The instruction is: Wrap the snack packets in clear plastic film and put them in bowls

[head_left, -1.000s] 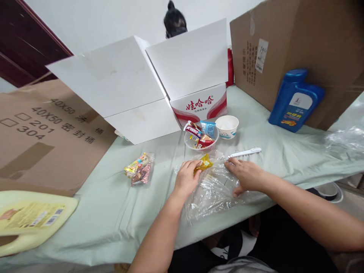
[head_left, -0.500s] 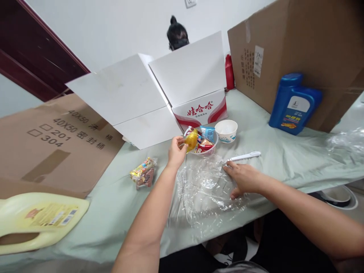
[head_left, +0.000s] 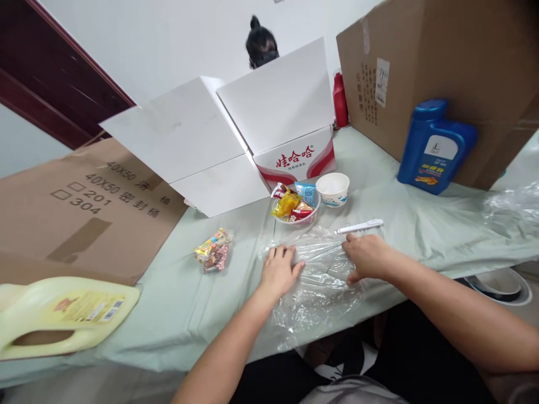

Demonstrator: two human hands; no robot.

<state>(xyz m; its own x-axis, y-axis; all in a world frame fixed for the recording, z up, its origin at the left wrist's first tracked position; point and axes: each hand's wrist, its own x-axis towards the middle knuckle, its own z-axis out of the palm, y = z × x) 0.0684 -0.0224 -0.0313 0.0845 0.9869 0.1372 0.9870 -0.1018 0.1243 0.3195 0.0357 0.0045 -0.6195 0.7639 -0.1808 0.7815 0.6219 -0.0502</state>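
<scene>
A crumpled clear plastic bag or film (head_left: 315,286) lies spread on the cloth in front of me. My left hand (head_left: 280,272) rests on its left side, fingers apart. On its right side lies my right hand (head_left: 368,257), with thumb and fingers apart and the fingertips touching the plastic. Just beyond is a clear bowl (head_left: 302,222) of wrapped snacks, a crumpled yellow wrapped item (head_left: 287,203) on top. A white printed paper cup (head_left: 332,191) stands beside the bowl. Past my right fingers lies a slim white-handled tool (head_left: 360,226), its kind unclear.
Two snack packets (head_left: 214,251) lie to the left. An open white carton (head_left: 295,160) stands behind the bowl. Brown cardboard boxes (head_left: 96,207) flank the table, with a pale yellow jug (head_left: 96,303) at left and a blue jug (head_left: 435,151) at right. A person sits behind the carton.
My left hand has let go of the yellow wrapped item, which now sits in the bowl, and has come back down onto the plastic. My right hand has stayed nearly in place.
</scene>
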